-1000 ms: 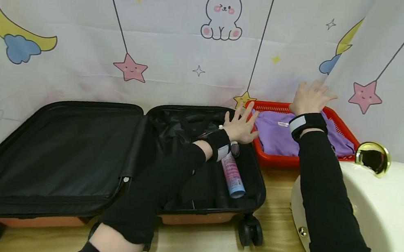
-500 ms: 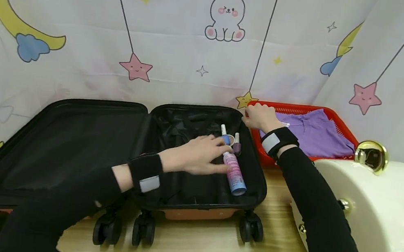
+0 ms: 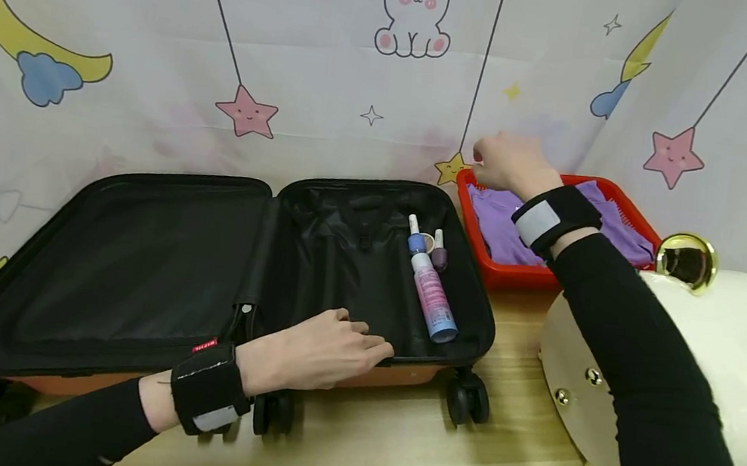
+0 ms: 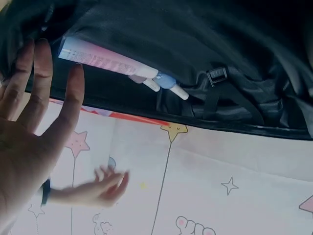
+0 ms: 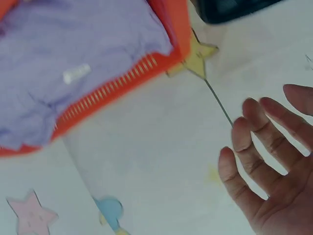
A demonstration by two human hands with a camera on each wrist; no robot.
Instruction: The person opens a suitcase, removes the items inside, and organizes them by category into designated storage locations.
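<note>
An unzipped black-lined suitcase [image 3: 116, 274] lies spread in two halves. In its right half, a pink-and-blue bottle [image 3: 435, 300] lies at the right side, with a small blue bottle [image 3: 416, 242], a small purple bottle [image 3: 439, 257] and a round beige item [image 3: 428, 242] beyond it. My left hand [image 3: 316, 352] is over this half's front edge, its fingers loosely extended and holding nothing; contact with the rim cannot be told. Above the red basket [image 3: 519, 277], my right hand [image 3: 512, 162] hangs with relaxed fingers around nothing. Folded purple clothing [image 5: 73, 63] lies in that basket.
A white rounded object with gold fittings [image 3: 689, 350] stands at the right, near the right forearm. A patterned curtain [image 3: 337, 54] closes off the back. Suitcase wheels [image 3: 468, 399] stick out at the front, over the wood-look floor [image 3: 392, 447].
My left hand has drawn back from beside the bottles to the suitcase's front edge. My right hand moved left to the basket's corner, then rose slightly. The suitcase contents look unmoved.
</note>
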